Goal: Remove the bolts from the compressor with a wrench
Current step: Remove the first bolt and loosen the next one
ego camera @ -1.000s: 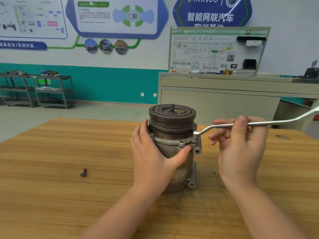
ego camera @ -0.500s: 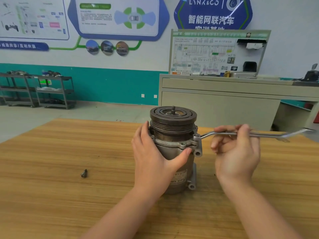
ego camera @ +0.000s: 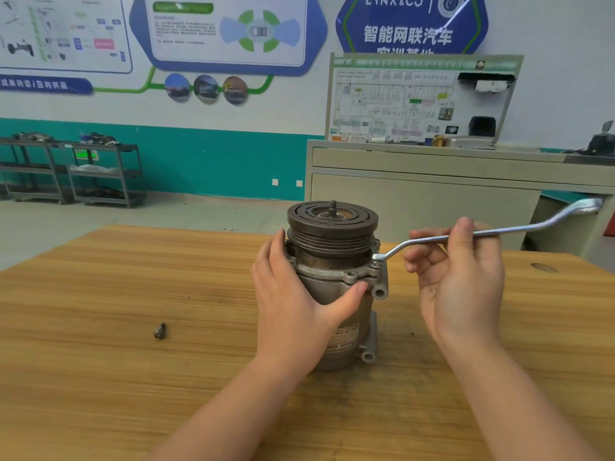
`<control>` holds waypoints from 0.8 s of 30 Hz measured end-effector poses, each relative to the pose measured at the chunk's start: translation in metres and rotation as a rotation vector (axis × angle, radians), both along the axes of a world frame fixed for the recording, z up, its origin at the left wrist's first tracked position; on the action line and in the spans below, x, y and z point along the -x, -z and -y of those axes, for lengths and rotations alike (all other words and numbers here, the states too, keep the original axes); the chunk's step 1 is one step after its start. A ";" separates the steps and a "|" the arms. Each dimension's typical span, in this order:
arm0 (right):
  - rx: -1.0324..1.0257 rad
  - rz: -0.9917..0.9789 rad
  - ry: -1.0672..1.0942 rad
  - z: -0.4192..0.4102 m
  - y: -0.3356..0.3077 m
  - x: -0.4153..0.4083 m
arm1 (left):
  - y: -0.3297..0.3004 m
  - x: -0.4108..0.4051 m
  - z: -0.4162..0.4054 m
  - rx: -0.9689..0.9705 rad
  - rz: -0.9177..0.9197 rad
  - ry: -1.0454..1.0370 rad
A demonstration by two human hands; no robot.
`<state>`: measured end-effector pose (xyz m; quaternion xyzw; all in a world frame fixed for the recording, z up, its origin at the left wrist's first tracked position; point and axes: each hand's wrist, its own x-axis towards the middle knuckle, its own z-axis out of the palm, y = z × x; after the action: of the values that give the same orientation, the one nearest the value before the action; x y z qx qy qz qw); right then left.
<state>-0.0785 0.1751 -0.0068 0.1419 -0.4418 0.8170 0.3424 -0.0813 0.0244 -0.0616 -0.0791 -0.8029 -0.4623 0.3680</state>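
Observation:
A grey metal compressor (ego camera: 336, 261) stands upright on the wooden table (ego camera: 133, 377), its dark pulley on top. My left hand (ego camera: 293, 304) wraps round its left side, thumb pressed under the flange. A silver ring wrench (ego camera: 519, 229) sits with its near end on a bolt at the flange's right ear (ego camera: 377, 259); its handle runs up and to the right. My right hand (ego camera: 462, 274) holds the shaft between thumb and curled fingers. One removed bolt (ego camera: 160, 330) lies on the table to the left.
A beige workbench (ego camera: 432, 191) with a wiring display board stands behind the table. Metal shelf carts (ego camera: 100, 174) stand at the far left against a teal wall. Open floor lies between them and the table.
The wrench handle dipped to level half a second ago and has swung back up and away to the right, about where it was a second ago. My left hand stayed on the compressor.

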 end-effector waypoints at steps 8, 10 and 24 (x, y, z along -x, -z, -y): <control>-0.736 -0.562 0.506 0.004 0.020 -0.008 | -0.002 -0.002 -0.001 0.003 0.003 -0.015; -0.886 -0.679 0.638 0.009 0.027 -0.007 | -0.002 -0.002 -0.001 -0.001 0.013 -0.007; 0.194 0.325 -0.383 -0.014 -0.003 0.021 | -0.001 -0.001 0.000 -0.005 0.010 0.007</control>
<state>-0.0998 0.1894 -0.0039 0.0565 -0.3755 0.9175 0.1180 -0.0801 0.0248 -0.0609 -0.0789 -0.8032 -0.4660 0.3627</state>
